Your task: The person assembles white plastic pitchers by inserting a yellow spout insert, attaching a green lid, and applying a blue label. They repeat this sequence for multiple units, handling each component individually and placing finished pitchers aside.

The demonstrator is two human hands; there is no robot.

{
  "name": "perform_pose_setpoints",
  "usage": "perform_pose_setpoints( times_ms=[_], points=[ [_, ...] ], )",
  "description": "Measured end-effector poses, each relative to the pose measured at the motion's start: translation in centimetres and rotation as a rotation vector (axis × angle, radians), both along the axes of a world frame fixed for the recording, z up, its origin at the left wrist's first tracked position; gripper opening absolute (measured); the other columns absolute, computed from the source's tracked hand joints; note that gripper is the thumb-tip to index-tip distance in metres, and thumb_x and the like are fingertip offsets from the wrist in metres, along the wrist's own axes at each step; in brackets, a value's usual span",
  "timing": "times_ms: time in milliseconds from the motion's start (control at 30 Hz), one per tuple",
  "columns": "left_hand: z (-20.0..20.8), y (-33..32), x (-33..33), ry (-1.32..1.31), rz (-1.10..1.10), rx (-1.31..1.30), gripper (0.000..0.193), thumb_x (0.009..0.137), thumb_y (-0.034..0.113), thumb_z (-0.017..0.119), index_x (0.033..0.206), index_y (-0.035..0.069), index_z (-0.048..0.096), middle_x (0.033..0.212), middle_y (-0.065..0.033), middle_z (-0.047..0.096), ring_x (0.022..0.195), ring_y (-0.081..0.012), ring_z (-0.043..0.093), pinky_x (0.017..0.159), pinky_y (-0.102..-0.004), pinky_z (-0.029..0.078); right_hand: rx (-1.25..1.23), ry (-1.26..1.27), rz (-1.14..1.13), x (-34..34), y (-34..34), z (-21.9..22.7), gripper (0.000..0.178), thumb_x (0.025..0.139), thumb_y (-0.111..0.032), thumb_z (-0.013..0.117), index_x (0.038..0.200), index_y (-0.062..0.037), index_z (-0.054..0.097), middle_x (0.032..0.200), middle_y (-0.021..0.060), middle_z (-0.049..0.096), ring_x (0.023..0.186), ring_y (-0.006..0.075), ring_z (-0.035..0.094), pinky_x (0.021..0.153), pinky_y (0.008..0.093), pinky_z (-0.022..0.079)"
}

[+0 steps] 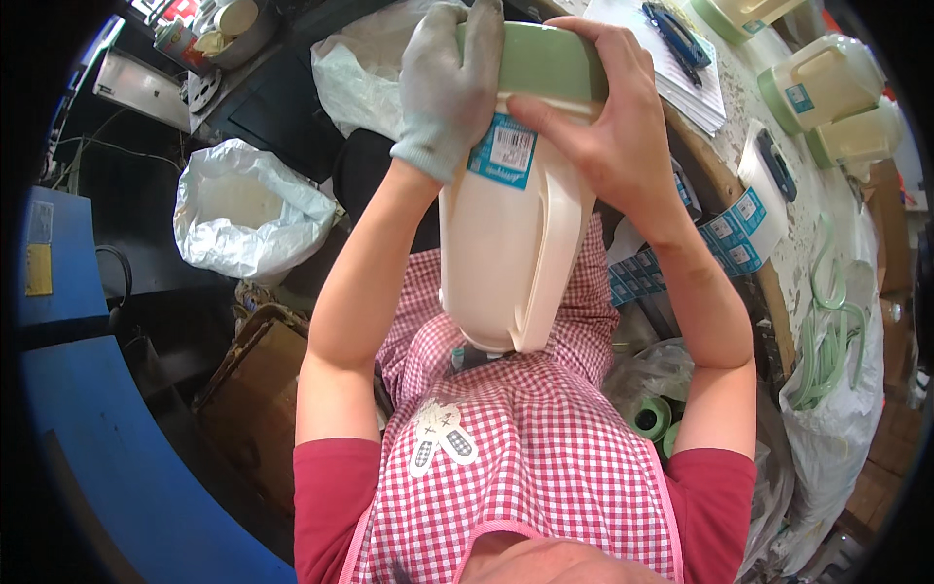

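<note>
A cream plastic jug lies lengthwise in front of me, its green end pointing away and its narrower end close to my apron. My left hand, in a grey glove, is pressed along the left side of the green end. My bare right hand grips the right side, fingers over the green part and thumb on the cream body. A blue-and-white barcode label is on the body between my hands. The jug's long handle runs down its right side.
On the right worktable are more green-and-cream jugs, a label strip, papers with a blue cutter knife, and green bands. A white-bag-lined bin stands left, near a cardboard box and blue cabinet.
</note>
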State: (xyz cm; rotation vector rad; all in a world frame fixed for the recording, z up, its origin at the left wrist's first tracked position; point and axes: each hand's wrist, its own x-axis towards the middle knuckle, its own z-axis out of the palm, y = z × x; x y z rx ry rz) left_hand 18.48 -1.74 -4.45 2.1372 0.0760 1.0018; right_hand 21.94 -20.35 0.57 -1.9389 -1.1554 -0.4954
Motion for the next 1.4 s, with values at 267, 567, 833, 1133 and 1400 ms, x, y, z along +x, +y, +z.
perform_pose_setpoints(
  times_ms=[267, 567, 833, 1133, 1400],
  points=[
    [1.1, 0.4, 0.7, -0.221, -0.463, -0.294, 0.029, 0.109, 0.023, 0.051, 0.107, -0.001, 0.067, 0.100, -0.0122, 0.069, 0.087, -0.0221, 0.064, 0.079, -0.0356, 0.051, 0.046, 0.304, 0.139, 2.0, -3.9, -1.0, 0.069, 0.082, -0.024, 0.090, 0.140, -0.0092, 0.056, 0.130, 0.0073, 0.062, 0.119, 0.0197, 0.064, 0.100, 0.0344, 0.055],
    [-3.7, -3.3, -3.5, -0.029, -0.352, -0.476, 0.071, 0.104, 0.046, 0.046, 0.155, -0.002, 0.041, 0.151, -0.0184, 0.051, 0.140, -0.0276, 0.050, 0.116, -0.0412, 0.044, 0.236, 0.079, -0.046, 6.4, -0.9, -5.0, 0.083, 0.075, -0.052, 0.086, 0.138, -0.0044, 0.058, 0.128, 0.0196, 0.061, 0.124, 0.0367, 0.054, 0.111, 0.0462, 0.041],
    [-5.4, 1.6, -11.8, 0.153, -0.381, -0.044, 0.054, 0.090, 0.032, 0.070, 0.137, 0.009, 0.059, 0.143, -0.0064, 0.059, 0.140, -0.0320, 0.048, 0.123, -0.0647, 0.022, 0.235, -0.026, -0.272, 9.0, -12.1, -5.4, 0.080, 0.091, -0.041, 0.080, 0.150, 0.0013, 0.046, 0.146, 0.0284, 0.053, 0.137, 0.0420, 0.052, 0.116, 0.0498, 0.041],
    [-5.9, 9.2, -7.7, 0.132, -0.264, -0.700, 0.053, 0.100, 0.032, 0.063, 0.144, 0.002, 0.054, 0.141, -0.0121, 0.063, 0.128, -0.0271, 0.059, 0.112, -0.0506, 0.041, -0.382, -0.051, -1.414, 12.8, -50.1, -6.6, 0.041, 0.104, -0.035, 0.055, 0.118, 0.0026, 0.065, 0.106, 0.0286, 0.071, 0.102, 0.0496, 0.066, 0.086, 0.0558, 0.052],
    [-6.2, 8.7, -4.8, 0.205, -0.798, -1.108, 0.054, 0.109, 0.031, 0.057, 0.149, -0.003, 0.049, 0.139, -0.0173, 0.065, 0.118, -0.0227, 0.069, 0.102, -0.0380, 0.057, 0.124, -0.005, -0.118, 3.1, -24.3, 5.6, 0.020, 0.106, -0.010, 0.059, 0.118, 0.0022, 0.068, 0.103, 0.0088, 0.068, 0.103, 0.0228, 0.063, 0.103, 0.0418, 0.048]
  ],
)
